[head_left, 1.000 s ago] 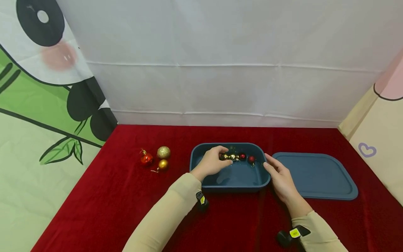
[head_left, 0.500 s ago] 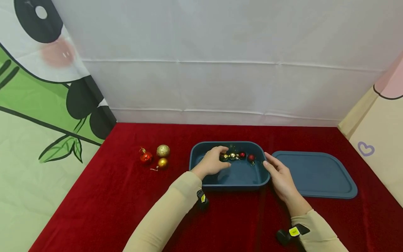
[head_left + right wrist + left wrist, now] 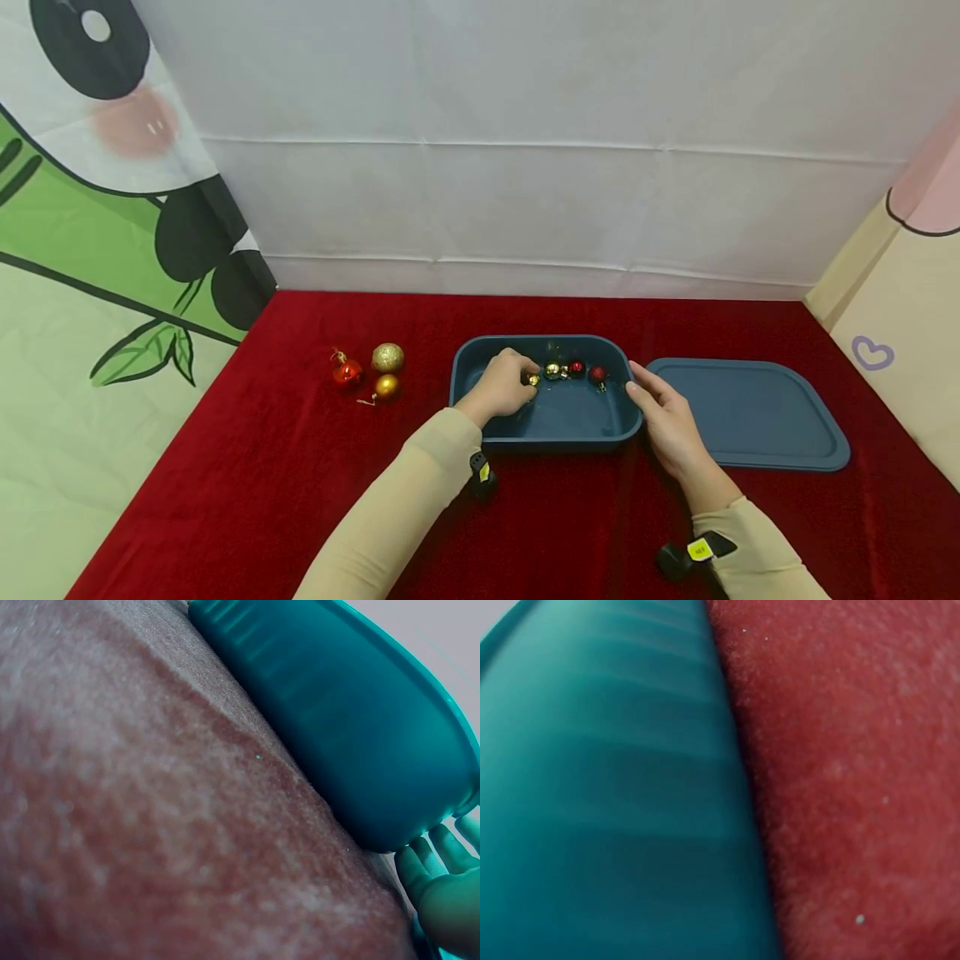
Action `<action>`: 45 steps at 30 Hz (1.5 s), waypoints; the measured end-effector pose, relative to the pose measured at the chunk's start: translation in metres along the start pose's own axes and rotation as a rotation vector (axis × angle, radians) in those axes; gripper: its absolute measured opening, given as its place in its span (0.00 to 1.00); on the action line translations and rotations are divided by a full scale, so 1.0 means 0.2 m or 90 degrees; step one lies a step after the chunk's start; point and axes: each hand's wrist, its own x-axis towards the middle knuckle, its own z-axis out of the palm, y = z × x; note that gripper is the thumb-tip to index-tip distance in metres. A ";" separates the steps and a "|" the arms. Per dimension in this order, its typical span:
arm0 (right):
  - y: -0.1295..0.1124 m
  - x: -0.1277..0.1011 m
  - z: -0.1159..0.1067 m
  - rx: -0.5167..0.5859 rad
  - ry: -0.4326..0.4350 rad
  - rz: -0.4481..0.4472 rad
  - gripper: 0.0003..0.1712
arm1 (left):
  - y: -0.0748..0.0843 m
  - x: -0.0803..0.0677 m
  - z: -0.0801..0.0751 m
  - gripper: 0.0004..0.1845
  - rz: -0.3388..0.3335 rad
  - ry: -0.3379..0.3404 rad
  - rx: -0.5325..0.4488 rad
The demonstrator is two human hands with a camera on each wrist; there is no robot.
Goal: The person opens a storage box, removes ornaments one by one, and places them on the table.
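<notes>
A blue rectangular box (image 3: 570,417) stands on the red cloth. Inside it my left hand (image 3: 498,383) pinches a small gold bauble (image 3: 533,380) between thumb and fingers near the far left part. To the right of that hand, a gold bauble (image 3: 552,371), a small red bauble (image 3: 576,369) and a dark red bauble (image 3: 597,375) lie along the box's far side. My right hand (image 3: 670,421) touches the box's right end, thumb at the rim and fingers against the outer wall. In the right wrist view its fingers (image 3: 414,870) meet the wall near the lower corner.
A blue lid (image 3: 750,412) lies flat on the red cloth (image 3: 247,500) to the right of the box. Off to its left are a shiny red bauble (image 3: 347,373), a glittery gold bauble (image 3: 387,358) and a smooth gold bauble (image 3: 386,386). A white backdrop (image 3: 525,208) rises behind.
The thumb and fingers of my left hand have closed on the leftmost gold bauble, drawing slightly left, away from the others. My right hand stays at the box's end.
</notes>
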 end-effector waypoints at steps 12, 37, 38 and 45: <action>0.00 0.01 0.00 -0.005 0.002 0.002 0.37 | 0.00 0.00 -0.02 0.15 -0.027 0.010 -0.032; -0.01 -0.01 0.00 -0.004 -0.003 0.008 0.35 | -0.02 -0.08 -0.09 0.18 -0.008 0.056 -0.134; -0.01 -0.01 0.00 -0.005 -0.003 0.009 0.35 | -0.02 -0.08 -0.09 0.18 -0.007 0.060 -0.137; 0.00 -0.01 0.00 -0.008 0.003 0.007 0.36 | -0.03 -0.12 -0.13 0.20 -0.015 0.082 -0.178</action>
